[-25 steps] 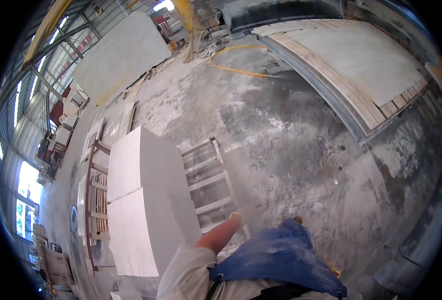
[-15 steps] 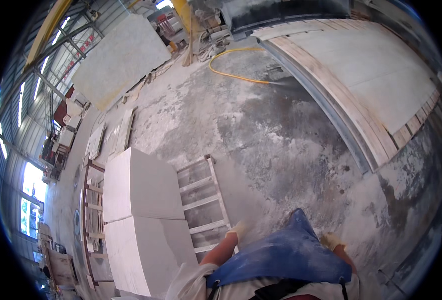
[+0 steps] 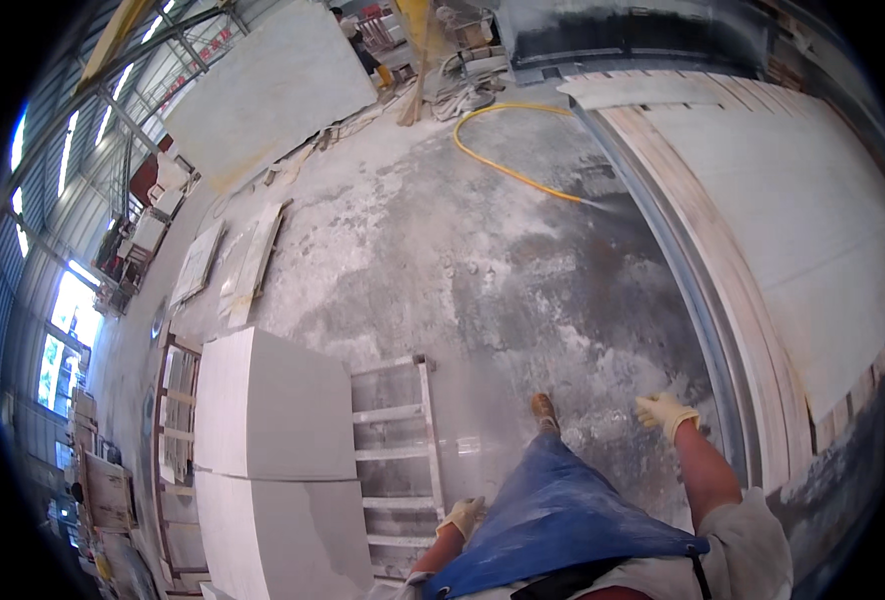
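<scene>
My right hand (image 3: pixel 666 413), in a pale yellow glove, is held out over the floor to the right. Its fingers are loosely bent and nothing is in them. Low by my left side hangs my left hand (image 3: pixel 463 517), gloved alike, fingers slack and apparently bare of any object. Close to it is a slatted metal frame (image 3: pixel 428 415), which bears two stacks of white stone slabs or tiles (image 3: pixel 298 410). A blue apron (image 3: pixel 573 505), dusted white, covers my front, and one brown boot (image 3: pixel 545 410) shows ahead of it.
On the right lies a large pale slab (image 3: pixel 783 230) on wooden boards with a metal rail (image 3: pixel 668 250). A yellow hose (image 3: pixel 508 170) sprays water onto the floor. Flat panels (image 3: pixel 253 260) lie left; a big slab (image 3: pixel 273 100) leans behind. A person (image 3: pixel 355 35) stands far back.
I have moved forward and the view has shifted. My right hand has swung forward and out from beside the apron; my left has dropped back. A boot has come into sight.
</scene>
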`<state>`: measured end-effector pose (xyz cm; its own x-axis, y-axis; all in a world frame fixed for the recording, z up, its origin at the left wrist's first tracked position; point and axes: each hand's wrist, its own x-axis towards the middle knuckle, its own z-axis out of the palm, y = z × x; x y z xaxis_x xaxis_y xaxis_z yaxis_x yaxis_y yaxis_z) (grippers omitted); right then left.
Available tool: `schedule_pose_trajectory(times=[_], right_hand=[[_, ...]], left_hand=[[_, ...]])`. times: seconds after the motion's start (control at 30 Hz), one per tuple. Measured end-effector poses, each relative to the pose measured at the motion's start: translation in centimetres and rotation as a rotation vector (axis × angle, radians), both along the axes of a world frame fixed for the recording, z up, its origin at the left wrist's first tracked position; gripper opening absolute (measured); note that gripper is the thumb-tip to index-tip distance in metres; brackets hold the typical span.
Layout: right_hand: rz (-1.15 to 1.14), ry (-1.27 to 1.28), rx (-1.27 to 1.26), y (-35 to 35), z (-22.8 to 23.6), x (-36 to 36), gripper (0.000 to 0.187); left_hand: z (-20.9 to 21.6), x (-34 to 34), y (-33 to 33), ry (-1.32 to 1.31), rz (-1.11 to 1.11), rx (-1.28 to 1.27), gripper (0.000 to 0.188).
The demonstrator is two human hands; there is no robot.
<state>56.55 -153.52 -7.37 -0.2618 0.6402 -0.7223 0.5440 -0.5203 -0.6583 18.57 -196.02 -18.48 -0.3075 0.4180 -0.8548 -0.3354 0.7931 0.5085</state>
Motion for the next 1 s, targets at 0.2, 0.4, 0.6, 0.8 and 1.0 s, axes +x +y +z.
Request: schedule_pose_trajectory(times=[0.2, 0.4, 0.6, 0.8, 1.0], right_hand=[[-0.019, -0.025, -0.118, 8.6, 0.7, -5.5, 0.051], [-0.123, -0.026, -0.177, 18.7, 1.4, -7.9, 0.052], [-0.145, 0.014, -0.237, 32.4, 0.1, -13.5, 0.053], [0.000, -0.035, -0.103, 52.1, -9.1, -16.9, 0.054], [0.039, 0.116, -0.062, 71.7, -0.1, -29.0, 0.045]], left_hand=[[0.7, -8.5, 18.1, 0.142, -0.391, 0.052, 0.058], [-3.2, -20.8, 44.0, 0.462, -0.807, 0.350, 0.043], [-6.9, -29.7, 61.7, 0.482, -0.564, 0.557, 0.049], [0.5, -26.9, 73.8, 0.500, -0.602, 0.322, 0.053], [2.4, -27.7, 76.9, 0.047, -0.006, 0.127, 0.055]])
